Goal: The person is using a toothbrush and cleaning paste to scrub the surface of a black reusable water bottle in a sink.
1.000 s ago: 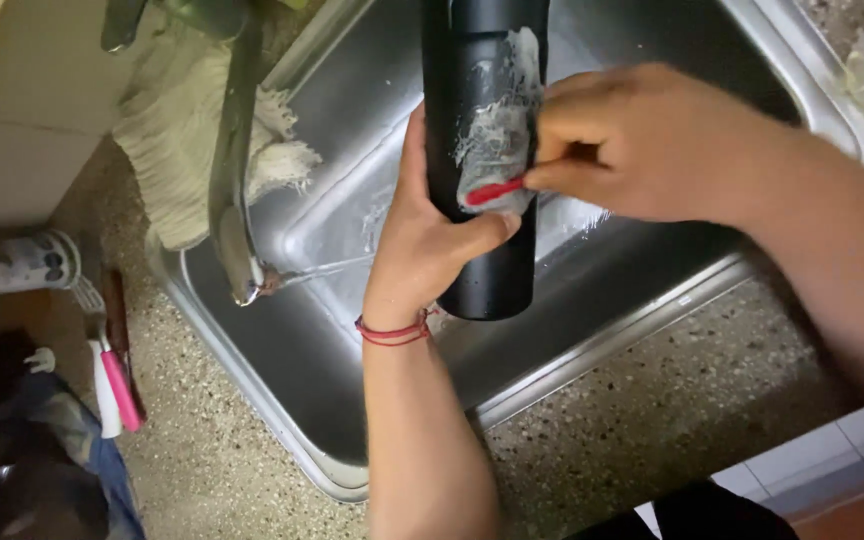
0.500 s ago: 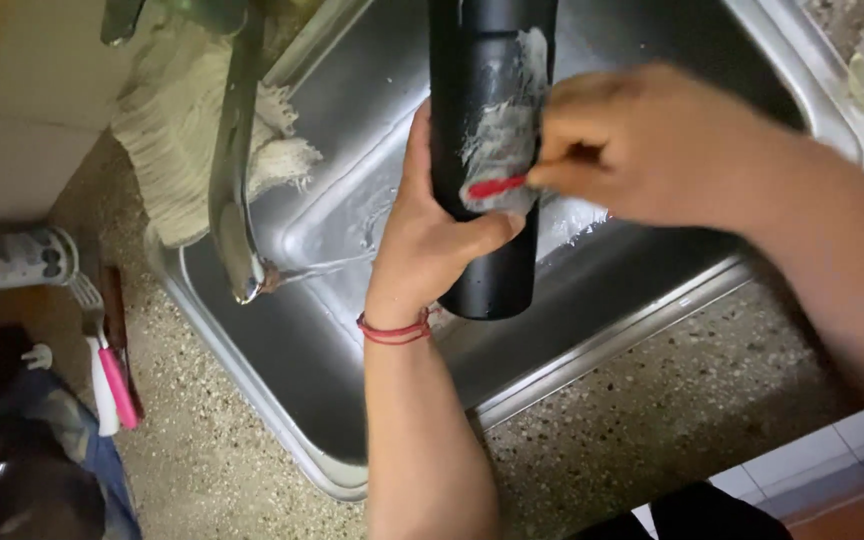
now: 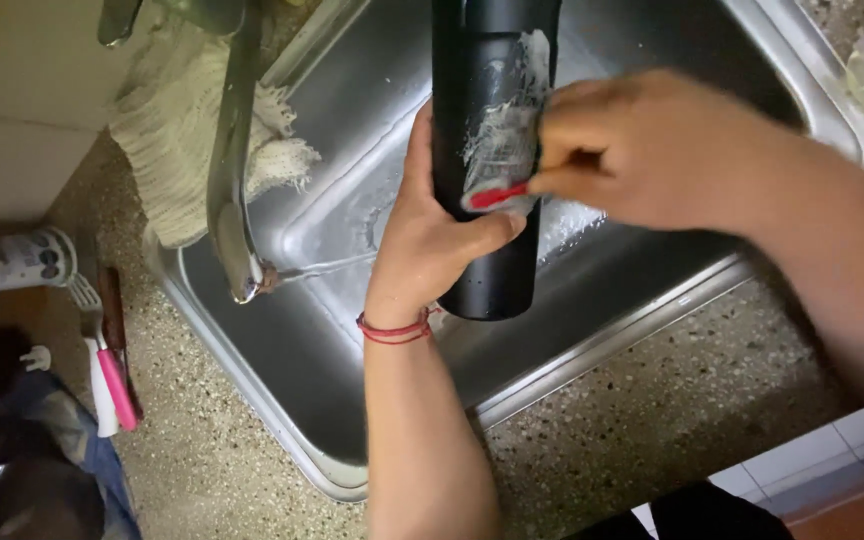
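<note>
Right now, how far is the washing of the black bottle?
Done: white foam covers part of the black bottle, around the middle of its side. In hand: the left hand grips the bottle over the sink, and the right hand presses a red-edged scrubber on the foam. Left: the lower part looks bare of foam, and the foam is not rinsed off; no water is visibly running from the tap.

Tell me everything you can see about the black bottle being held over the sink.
The black bottle is a tall, smooth cylinder with a matte dark finish, its top cut off by the frame. It is held roughly upright over the steel sink. White soapy foam streaks one side. The left hand wraps around its lower body, thumb across the front. The right hand presses a small red scrubbing tool against the foamy patch.
</note>
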